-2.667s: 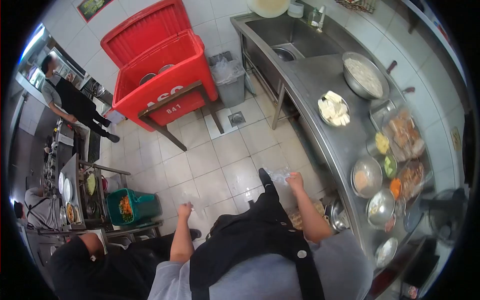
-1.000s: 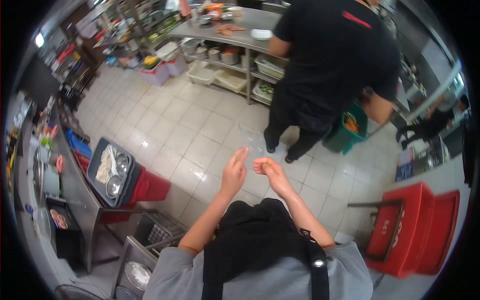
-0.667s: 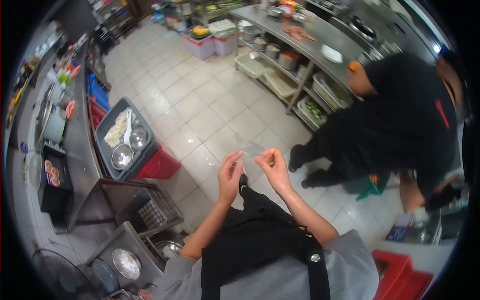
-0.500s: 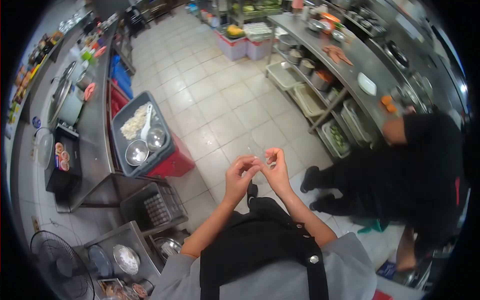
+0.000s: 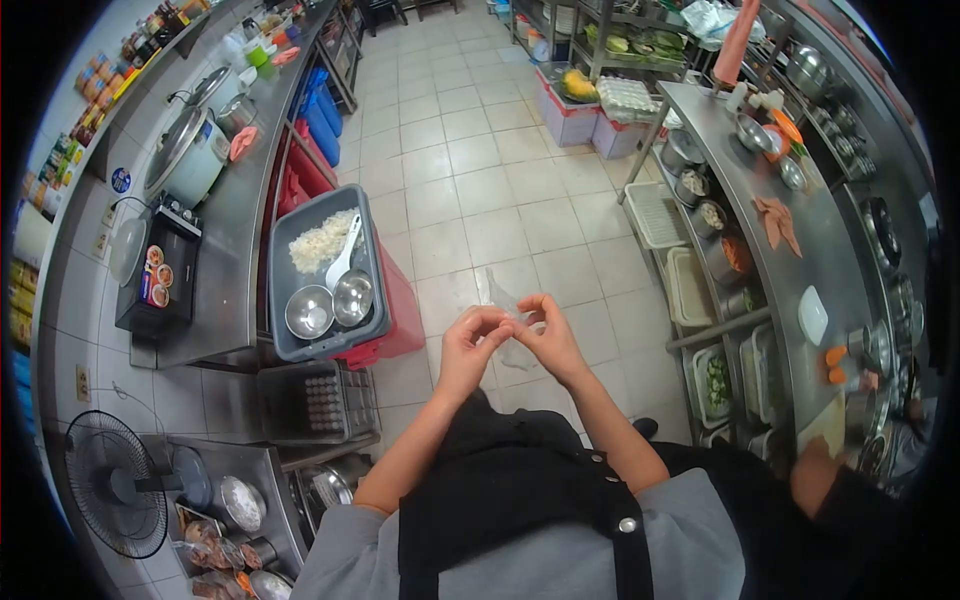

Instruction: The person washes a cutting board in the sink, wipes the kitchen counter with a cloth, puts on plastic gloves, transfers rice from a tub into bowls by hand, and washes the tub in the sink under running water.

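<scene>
Two bare hands meet near the middle, above the tiled floor [image 5: 461,160]. The left hand [image 5: 472,350] and right hand [image 5: 548,342] pinch thin clear plastic [image 5: 500,294] between their fingertips, its loose parts showing beyond and below the fingers. On the left, a gray tub [image 5: 335,346] above a red bin [image 5: 402,315] holds white food [image 5: 322,243], a white ladle [image 5: 345,255] and two metal bowls [image 5: 310,312]. On the right, a steel table [image 5: 735,145] carries orange gloves [image 5: 776,225] and, nearer, a white dish [image 5: 812,315]. A black fan [image 5: 120,485] stands near left; another person's arm [image 5: 815,478] reaches toward the table, near right.
</scene>
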`<state>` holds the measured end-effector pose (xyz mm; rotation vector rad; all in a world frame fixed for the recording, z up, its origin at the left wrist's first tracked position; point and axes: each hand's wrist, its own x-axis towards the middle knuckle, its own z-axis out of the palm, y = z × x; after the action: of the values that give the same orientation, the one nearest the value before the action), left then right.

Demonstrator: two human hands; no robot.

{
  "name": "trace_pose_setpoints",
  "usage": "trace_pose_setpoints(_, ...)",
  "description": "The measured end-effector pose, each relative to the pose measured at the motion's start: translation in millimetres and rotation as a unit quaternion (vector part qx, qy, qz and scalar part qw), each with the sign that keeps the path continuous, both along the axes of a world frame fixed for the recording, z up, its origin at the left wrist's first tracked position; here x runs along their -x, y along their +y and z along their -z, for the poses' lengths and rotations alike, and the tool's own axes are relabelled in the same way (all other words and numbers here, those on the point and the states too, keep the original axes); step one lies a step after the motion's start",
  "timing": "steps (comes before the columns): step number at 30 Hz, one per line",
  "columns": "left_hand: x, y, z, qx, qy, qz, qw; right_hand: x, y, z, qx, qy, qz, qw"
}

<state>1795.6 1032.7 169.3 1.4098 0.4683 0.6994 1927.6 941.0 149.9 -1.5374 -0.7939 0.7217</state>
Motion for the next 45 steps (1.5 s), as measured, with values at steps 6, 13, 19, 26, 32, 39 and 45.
trace_pose_setpoints(6, -38.5, 59.5, 7.7, -0.268, 0.181, -0.081, 0.943, -42.6, 39.7, -12.4, -0.034, 0.11, -0.108, 0.988)
trace_pose_setpoints(13, -134.8, 108.6, -11.0, -0.483, 0.085, 0.096, 0.866, -109.8, 146.8, 13.9, -0.16, 0.136, -0.035, 0.977)
trace_pose_setpoints(19, -229.2, 189.8, -26.9, -0.585, 0.024, 0.157, 0.795, -200.3, 248.4, 63.4, -0.234, 0.255, 0.065, 0.936)
trace_pose_setpoints(26, -299.1, 263.4, -25.0, -0.584, -0.01, 0.097, 0.806, -250.3, 318.4, 29.4, -0.356, 0.521, -0.047, 0.775)
trace_pose_setpoints(32, -333.2, 357.3, 17.4, -0.508, 0.104, -0.059, 0.853, -311.6, 422.8, 65.7, -0.3, 0.603, -0.068, 0.736)
trace_pose_setpoints(39, -370.9, 469.8, 15.4, -0.473, 0.111, -0.038, 0.873, -359.5, 579.1, 47.2, -0.176, 0.723, -0.094, 0.661)
trace_pose_setpoints(45, -388.1, 543.9, 5.2, -0.391, 0.16, -0.14, 0.896, -358.7, 676.4, 18.7, -0.12, 0.699, -0.268, 0.652)
